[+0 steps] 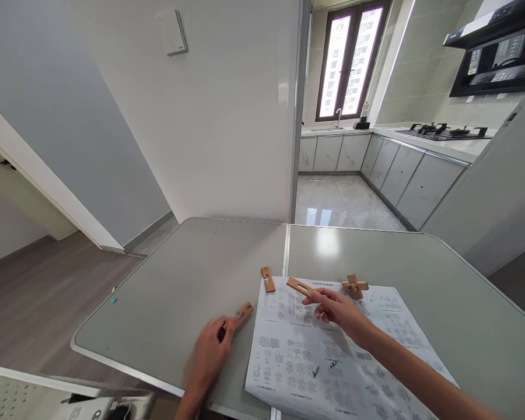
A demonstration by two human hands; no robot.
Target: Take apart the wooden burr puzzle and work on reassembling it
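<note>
My right hand (332, 309) pinches one end of a flat wooden puzzle piece (300, 286) with a long slot, held over the printed sheet (284, 364). Between thumb and fingers of my left hand (216, 344) is a notched wooden puzzle piece (245, 313), left of the paper. Another notched wooden piece (268, 280) lies at the sheet's upper left corner. Several wooden pieces fitted together as a cross-shaped cluster (354, 286) sit at the paper's top edge, beyond my right hand. Rows of small diagrams and handwritten marks cover the sheet.
A grey folding table (157, 309) with a metal seam (286, 248) carries everything. A small green bit (114, 301) lies near its left edge. At the lower left stands a white perforated surface (13, 396). A white wall (227, 116) rises behind, with a kitchen at right.
</note>
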